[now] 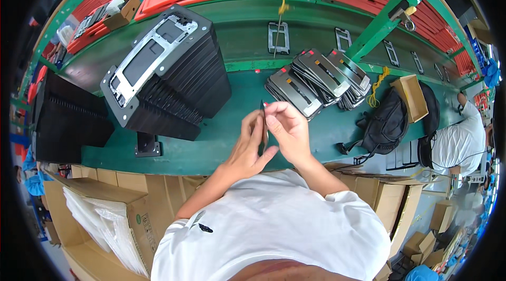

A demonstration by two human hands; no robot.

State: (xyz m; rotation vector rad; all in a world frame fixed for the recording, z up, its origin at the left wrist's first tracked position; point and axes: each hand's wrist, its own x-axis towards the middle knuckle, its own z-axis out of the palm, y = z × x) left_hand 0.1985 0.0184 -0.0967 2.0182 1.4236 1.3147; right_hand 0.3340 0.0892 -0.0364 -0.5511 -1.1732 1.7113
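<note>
Two hands pinched on one thin dark plate (263, 125): left hand (247, 146) gripping its lower edge, right hand (287, 128) closed on its upper part, long axis upright, edge-on, between both, over green bench (221, 139). Beyond, just right: fanned pile of grey plates (316, 78); farther left: tall stack of black trays (168, 75).

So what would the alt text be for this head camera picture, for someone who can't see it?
Seen from above, a person's left hand and right hand hold a thin dark flat part edge-on over a green workbench. A tall stack of black trays stands to the left, fanned grey frames to the right.
</note>
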